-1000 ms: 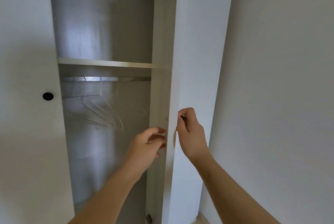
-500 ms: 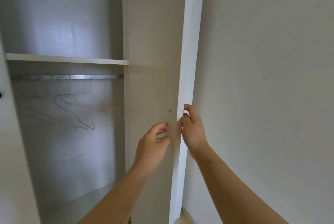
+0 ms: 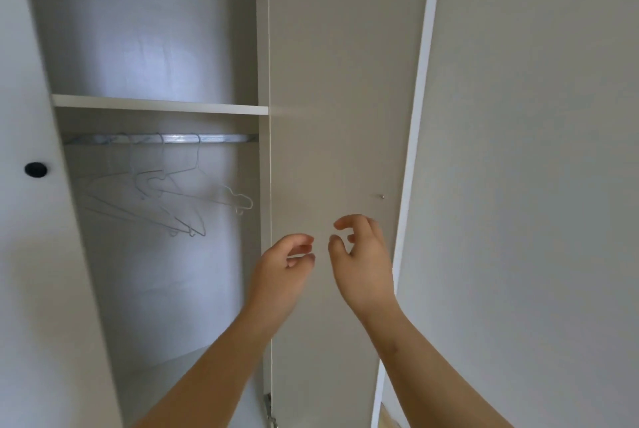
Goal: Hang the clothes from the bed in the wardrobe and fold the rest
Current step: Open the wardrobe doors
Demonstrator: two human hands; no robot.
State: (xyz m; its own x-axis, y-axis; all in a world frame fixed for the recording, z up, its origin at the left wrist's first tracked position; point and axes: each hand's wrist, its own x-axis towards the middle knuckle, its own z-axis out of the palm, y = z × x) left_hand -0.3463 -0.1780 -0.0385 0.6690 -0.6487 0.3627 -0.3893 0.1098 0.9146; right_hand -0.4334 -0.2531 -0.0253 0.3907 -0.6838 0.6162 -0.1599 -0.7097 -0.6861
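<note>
left hand: raised, fingers loosely curled, holds nothing
right hand: alongside, same
door: behind both
hangers: up-left

One head cam, close in, tilted up into open wardrobe w/ its door centre-right.

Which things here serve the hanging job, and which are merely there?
Belong to the job:
wardrobe door, open
rail
wire hangers on it
left hand, right hand, both holding nothing

Merely there:
shelf
wall
</note>
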